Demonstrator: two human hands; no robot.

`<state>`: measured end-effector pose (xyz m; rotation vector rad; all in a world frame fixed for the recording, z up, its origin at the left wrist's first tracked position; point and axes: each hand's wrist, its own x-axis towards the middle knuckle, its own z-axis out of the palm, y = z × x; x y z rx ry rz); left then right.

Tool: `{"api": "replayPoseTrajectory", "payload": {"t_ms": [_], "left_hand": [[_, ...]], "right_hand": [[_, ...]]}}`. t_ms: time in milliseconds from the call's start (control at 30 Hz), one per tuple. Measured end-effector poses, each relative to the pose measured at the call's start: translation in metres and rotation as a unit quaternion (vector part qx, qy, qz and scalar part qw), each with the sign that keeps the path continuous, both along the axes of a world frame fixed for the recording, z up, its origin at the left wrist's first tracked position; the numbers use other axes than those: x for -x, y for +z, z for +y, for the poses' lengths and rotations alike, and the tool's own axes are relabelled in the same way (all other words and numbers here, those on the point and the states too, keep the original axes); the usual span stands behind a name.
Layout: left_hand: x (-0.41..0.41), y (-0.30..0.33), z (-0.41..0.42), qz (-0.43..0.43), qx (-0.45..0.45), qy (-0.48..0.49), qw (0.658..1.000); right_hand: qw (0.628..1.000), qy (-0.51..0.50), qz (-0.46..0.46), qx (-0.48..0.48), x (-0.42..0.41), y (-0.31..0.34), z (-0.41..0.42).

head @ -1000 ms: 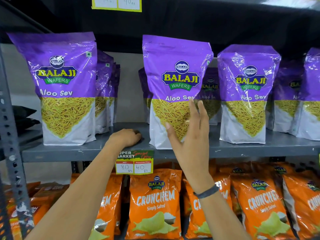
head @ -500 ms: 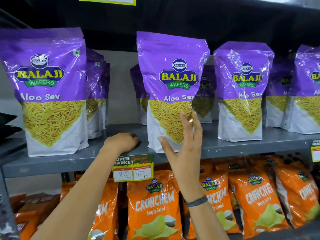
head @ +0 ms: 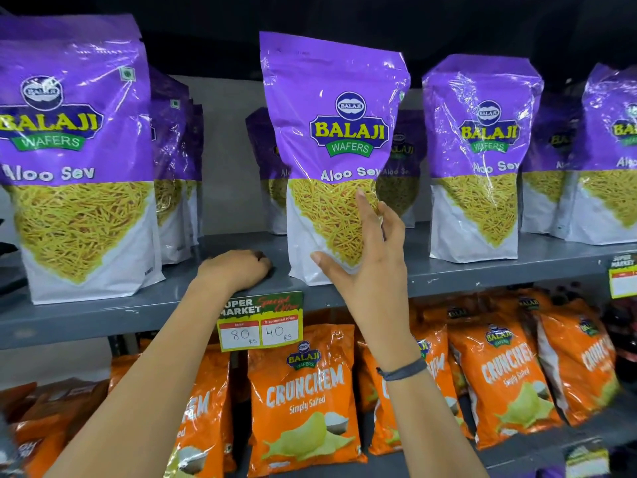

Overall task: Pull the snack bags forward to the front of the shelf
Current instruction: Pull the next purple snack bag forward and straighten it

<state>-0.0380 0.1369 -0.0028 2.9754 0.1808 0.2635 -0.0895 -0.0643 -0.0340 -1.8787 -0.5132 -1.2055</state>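
Observation:
Purple Balaji Aloo Sev bags stand on a grey shelf (head: 448,274). The middle bag (head: 331,132) stands upright at the shelf's front edge. My right hand (head: 365,263) is against its lower right front, fingers spread, thumb low on the white part and fingertips near the bag's right edge. My left hand (head: 238,270) rests as a closed fist on the shelf just left of that bag. A large bag (head: 76,160) stands front left, another (head: 482,150) to the right. More bags sit further back behind the left one (head: 175,160) and behind the middle one (head: 401,188).
A price tag (head: 260,326) reading 80 and 40 hangs from the shelf edge under my left hand. Orange Crunchem chip bags (head: 303,401) fill the shelf below. Another purple bag (head: 613,150) is at the far right, with a second tag (head: 622,277) below it.
The view has moved closer and shifted right. My right hand has turned sideways and shifted toward the middle bag's right edge. My left fist has stayed on the shelf.

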Motion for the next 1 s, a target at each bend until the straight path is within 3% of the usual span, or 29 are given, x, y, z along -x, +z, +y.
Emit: {"api": "replayPoseTrajectory", "payload": {"t_ms": [1000], "left_hand": [[0.004, 0.005, -0.004, 0.018, -0.01, 0.006, 1.0]], "right_hand": [[1.0, -0.023, 0.006, 0.0, -0.014, 0.002, 0.011]]}}
